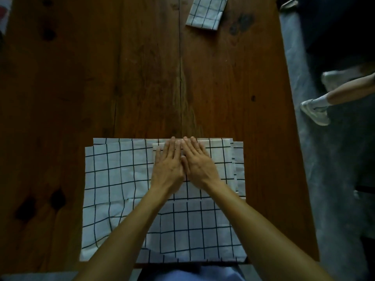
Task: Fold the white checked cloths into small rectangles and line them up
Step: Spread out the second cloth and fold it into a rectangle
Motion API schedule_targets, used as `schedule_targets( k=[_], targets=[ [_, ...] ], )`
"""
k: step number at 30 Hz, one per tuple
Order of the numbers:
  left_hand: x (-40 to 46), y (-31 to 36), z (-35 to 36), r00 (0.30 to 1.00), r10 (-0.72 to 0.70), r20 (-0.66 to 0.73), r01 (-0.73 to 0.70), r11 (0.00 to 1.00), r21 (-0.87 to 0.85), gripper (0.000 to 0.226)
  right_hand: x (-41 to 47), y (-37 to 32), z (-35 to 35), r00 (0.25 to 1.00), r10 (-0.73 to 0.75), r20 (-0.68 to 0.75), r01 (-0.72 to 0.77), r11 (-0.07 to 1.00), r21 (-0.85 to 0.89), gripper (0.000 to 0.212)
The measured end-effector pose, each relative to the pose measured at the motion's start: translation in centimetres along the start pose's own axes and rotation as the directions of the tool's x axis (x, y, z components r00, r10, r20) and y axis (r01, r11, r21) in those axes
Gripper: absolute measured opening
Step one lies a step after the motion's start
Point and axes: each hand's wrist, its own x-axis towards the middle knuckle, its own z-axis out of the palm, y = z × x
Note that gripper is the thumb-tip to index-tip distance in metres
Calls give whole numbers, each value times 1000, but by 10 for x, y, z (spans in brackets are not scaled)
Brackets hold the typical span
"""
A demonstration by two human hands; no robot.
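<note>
A pile of white checked cloths (113, 179) lies spread at the near edge of the wooden table (101, 78). On its upper right part sits a cloth folded in half (219, 159). My left hand (168, 165) and my right hand (197, 163) lie side by side, fingers straight, pressing flat on that folded cloth near its far edge. A small folded checked rectangle (206, 12) rests at the far end of the table, right of centre.
The table's right edge (292, 118) borders a grey floor. A person's leg and white shoe (316, 112) stand on that floor to the right. Dark knots mark the wood at the left.
</note>
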Motion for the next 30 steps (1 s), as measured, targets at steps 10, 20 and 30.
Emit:
schedule_targets(
  k=[10, 20, 30],
  targets=[
    [-6, -27, -7, 991, -128, -26, 126, 990, -65, 61, -29, 46, -8, 934, 305, -183, -312, 950, -5, 55],
    [38, 34, -21, 972, 128, -197, -138, 990, -36, 50, -57, 45, -13, 797, 482, -365, -471, 873, 124, 55],
    [45, 33, -25, 938, 205, -278, -233, 970, -72, 17, -51, 41, -21, 768, 514, -382, -461, 858, 228, 63]
  ],
)
